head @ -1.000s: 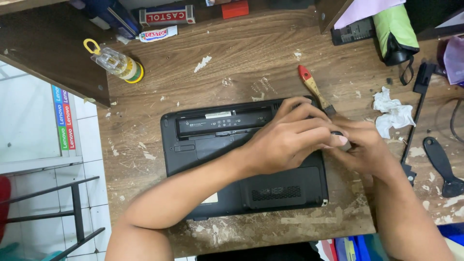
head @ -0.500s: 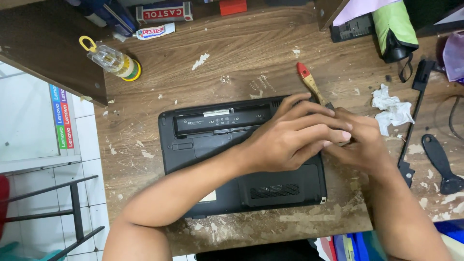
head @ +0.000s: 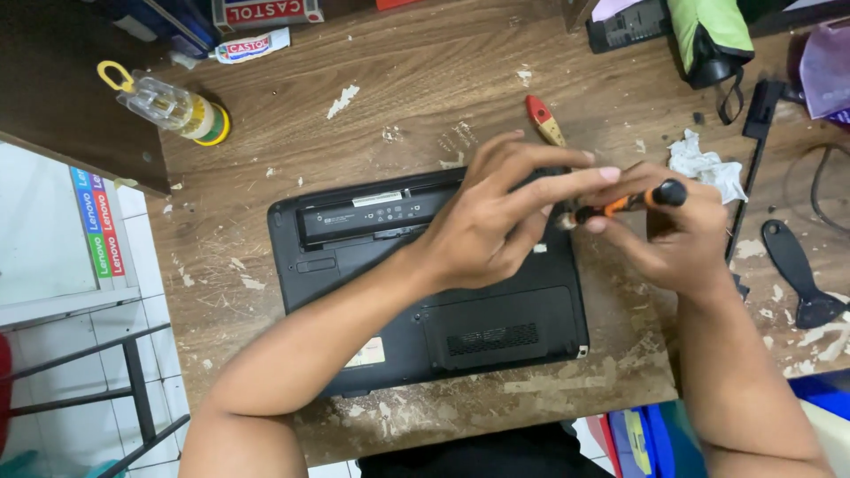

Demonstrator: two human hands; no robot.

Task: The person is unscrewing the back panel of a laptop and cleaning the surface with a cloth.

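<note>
A black laptop (head: 496, 327) lies upside down on the worn wooden table (head: 425, 97). My right hand (head: 682, 239) holds a small screwdriver (head: 633, 202) with an orange and black handle, lying nearly level above the laptop's right edge. My left hand (head: 505, 221) hovers over the laptop's upper right part, its fingertips pinching at the screwdriver's metal tip. Whether a screw sits at that tip is hidden by the fingers.
A red-handled brush (head: 543, 119) lies behind my hands. Crumpled white tissue (head: 704, 166) and a black pry tool (head: 801, 274) lie at the right. A clear bottle with a yellow cap (head: 173, 106) stands at the left; a glue tube (head: 252, 46) lies at the back.
Both hands have lifted off the laptop's right edge. The screwdriver, earlier hidden under them, now shows level in my right hand, with my left fingers at its tip.
</note>
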